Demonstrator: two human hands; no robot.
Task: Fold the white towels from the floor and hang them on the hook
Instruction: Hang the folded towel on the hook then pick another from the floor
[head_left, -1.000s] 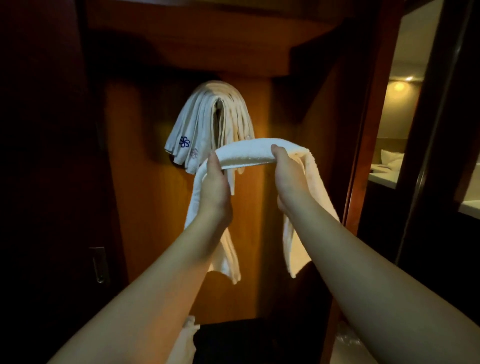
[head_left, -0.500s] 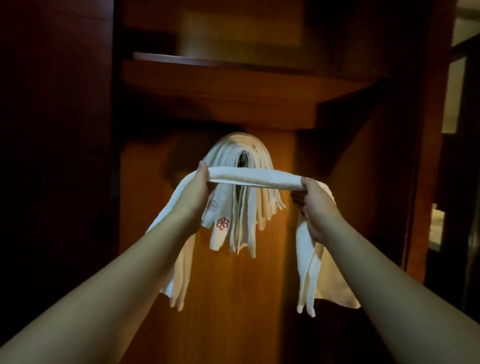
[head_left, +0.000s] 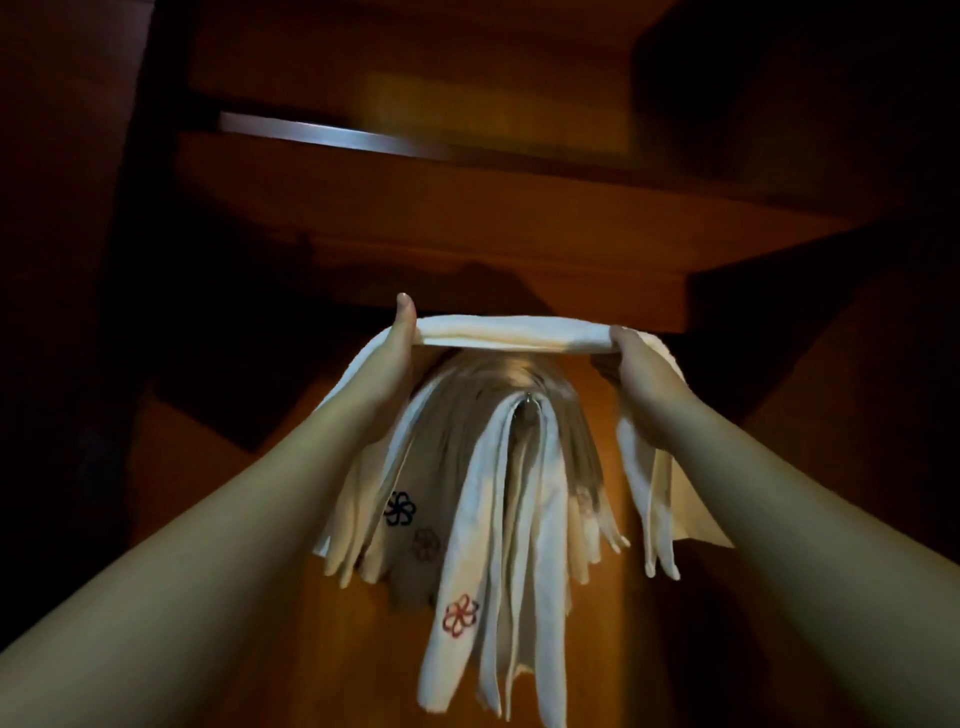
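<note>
Stretching level between both hands, a folded towel (head_left: 498, 335) is held just above the hook (head_left: 525, 413), its long axis running left to right and its ends hanging down past the wrists. One end is pinched by the left hand (head_left: 397, 345) and the other gripped by the right hand (head_left: 641, 371), both about equally near the hook. Hung towels (head_left: 498, 519) are already draped there against the wooden panel (head_left: 613, 649) under a shelf (head_left: 467, 218). Only the hook's tip is seen; the fingers behind the cloth are hidden.

White hanging towels (head_left: 498, 499) bear flower emblems (one red, one dark blue) against orange-brown wood panelling (head_left: 218, 519).
</note>
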